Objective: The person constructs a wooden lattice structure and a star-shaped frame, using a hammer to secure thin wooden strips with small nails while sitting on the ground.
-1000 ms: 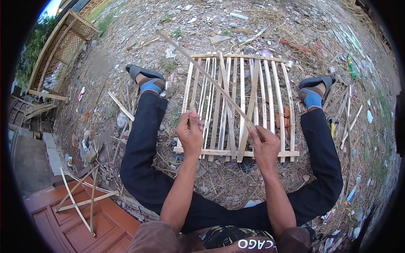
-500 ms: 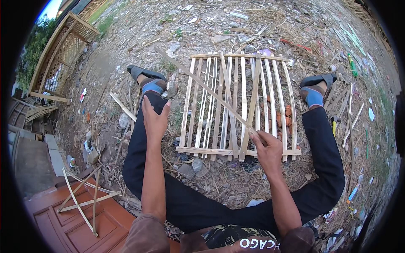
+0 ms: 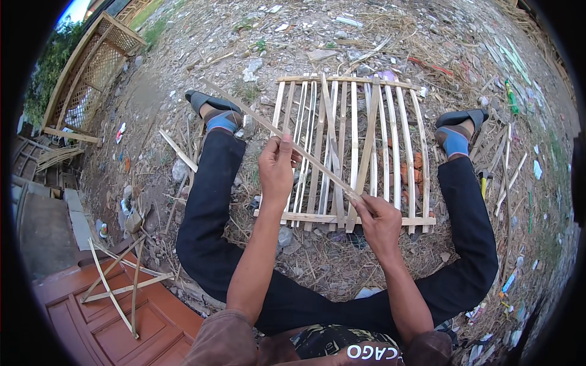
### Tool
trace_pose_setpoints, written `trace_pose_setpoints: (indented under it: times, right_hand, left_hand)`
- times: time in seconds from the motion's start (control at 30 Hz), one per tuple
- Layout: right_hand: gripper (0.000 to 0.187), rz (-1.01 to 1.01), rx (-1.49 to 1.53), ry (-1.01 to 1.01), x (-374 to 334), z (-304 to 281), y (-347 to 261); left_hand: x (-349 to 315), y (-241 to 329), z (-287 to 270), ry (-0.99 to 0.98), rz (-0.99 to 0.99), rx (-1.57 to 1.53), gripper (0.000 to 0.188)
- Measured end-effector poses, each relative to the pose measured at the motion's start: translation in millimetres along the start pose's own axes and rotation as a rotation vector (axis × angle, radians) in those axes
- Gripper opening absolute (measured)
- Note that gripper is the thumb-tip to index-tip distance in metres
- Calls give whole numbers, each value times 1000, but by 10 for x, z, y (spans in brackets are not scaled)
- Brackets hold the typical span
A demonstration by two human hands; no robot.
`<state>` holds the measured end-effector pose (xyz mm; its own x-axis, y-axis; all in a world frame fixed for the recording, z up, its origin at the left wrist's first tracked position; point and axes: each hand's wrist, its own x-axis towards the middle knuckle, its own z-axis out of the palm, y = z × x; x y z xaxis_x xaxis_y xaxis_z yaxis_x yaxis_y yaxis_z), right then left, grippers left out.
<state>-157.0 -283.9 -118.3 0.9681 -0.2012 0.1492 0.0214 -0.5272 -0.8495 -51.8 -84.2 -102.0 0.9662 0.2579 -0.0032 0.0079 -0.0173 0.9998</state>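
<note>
A long, thin wooden slat (image 3: 317,162) slants across in front of me, from upper left down to the right. My right hand (image 3: 379,221) pinches its near end. Farther along, about the middle of the slat, my left hand (image 3: 279,168) is closed on it with the thumb on top. Beneath lies a slatted wooden panel (image 3: 299,217), its uprights fixed between a far and a near crossbar. Two or so looser slats rest tilted over the panel's uprights, and my left hand hides part of its left side.
My legs stretch out around the panel, with sandals (image 3: 462,117) on the feet. A hammer (image 3: 484,182) lies beyond the right leg. Crossed slats (image 3: 112,295) rest on a brown door panel (image 3: 67,329) at lower left. A lattice frame (image 3: 79,85) stands far left; rubble and litter cover the ground.
My left hand has moved right from above the left knee and taken hold of the slat. My right hand has shifted slightly left and down, and the slat's far end has swung left.
</note>
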Motion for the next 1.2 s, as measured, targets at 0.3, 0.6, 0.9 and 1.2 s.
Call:
trace_pose_setpoints:
  times: [0.3,0.6,0.9,1.2]
  right_hand:
    - [18,39,6,47,-36,45,-6]
    - [23,240,91,98,123,54,110]
    - [22,139,55,47,25,122,-129]
    - [21,65,36,22,-15,182,-141]
  left_hand:
    - [-10,-148,-40,11,99,98,40]
    - [-297,-201,-134,4,241,-59,33]
    - [-361,-223,103,-125,99,-84,39]
    - [-323,-145,199,-61,126,134,44]
